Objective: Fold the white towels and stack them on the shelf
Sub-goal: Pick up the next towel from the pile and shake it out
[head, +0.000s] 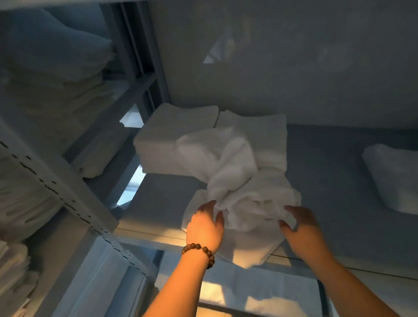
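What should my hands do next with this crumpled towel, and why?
Probably pinch the crumpled towel at its near edge and spread it flat: it lies bunched, unfolded, and the left hand and right hand sit open right at it.

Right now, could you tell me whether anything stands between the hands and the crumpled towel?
Nothing visible does. The left hand and right hand are both open at the near edge of the crumpled towel on the shelf. Its far end lies against the folded stacks behind it.
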`<state>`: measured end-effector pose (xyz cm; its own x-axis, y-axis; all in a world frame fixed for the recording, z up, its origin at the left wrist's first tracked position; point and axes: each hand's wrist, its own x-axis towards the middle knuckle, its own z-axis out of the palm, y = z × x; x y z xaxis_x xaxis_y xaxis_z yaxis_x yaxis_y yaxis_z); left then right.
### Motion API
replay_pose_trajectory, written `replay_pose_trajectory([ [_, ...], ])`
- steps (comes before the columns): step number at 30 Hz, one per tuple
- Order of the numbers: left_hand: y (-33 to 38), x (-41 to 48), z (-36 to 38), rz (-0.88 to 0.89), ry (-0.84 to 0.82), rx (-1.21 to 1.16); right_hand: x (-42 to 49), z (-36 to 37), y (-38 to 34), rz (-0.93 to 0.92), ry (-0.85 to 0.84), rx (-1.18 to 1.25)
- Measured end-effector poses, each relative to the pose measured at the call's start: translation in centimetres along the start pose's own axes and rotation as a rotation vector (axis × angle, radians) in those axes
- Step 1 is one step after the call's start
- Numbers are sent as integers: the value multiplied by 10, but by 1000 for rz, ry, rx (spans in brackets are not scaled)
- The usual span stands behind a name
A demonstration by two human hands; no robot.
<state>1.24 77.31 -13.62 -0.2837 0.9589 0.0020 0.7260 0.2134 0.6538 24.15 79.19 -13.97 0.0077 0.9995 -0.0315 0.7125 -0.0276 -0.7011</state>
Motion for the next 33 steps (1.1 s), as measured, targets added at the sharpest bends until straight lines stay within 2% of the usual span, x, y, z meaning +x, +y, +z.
replay_pose_trajectory([
  [6, -13, 47, 7, 121, -178, 50, 36, 0, -2, 156, -2, -124],
  [11, -7, 76, 27, 159, -403, -38, 71, 11, -14, 217, 17, 144],
  [14, -5, 83, 41, 126, -460, -33, 78, 20, -15, 287, 23, 292],
  [17, -4, 82, 54, 118, -440, 85, 77, 24, -9, 279, 35, 235],
  [19, -3, 79, 55, 139, -416, 84, 72, 20, -6, 272, 49, 267],
  [24, 9, 78, 42, 215, -266, -150, 63, -4, -5, 181, 177, 311],
  [29, 54, 86, 23, 378, -233, -247, 61, -40, -14, 86, 317, 368],
  [33, 97, 84, 16, 450, -211, -356, 64, -82, -11, 58, 365, 328],
])
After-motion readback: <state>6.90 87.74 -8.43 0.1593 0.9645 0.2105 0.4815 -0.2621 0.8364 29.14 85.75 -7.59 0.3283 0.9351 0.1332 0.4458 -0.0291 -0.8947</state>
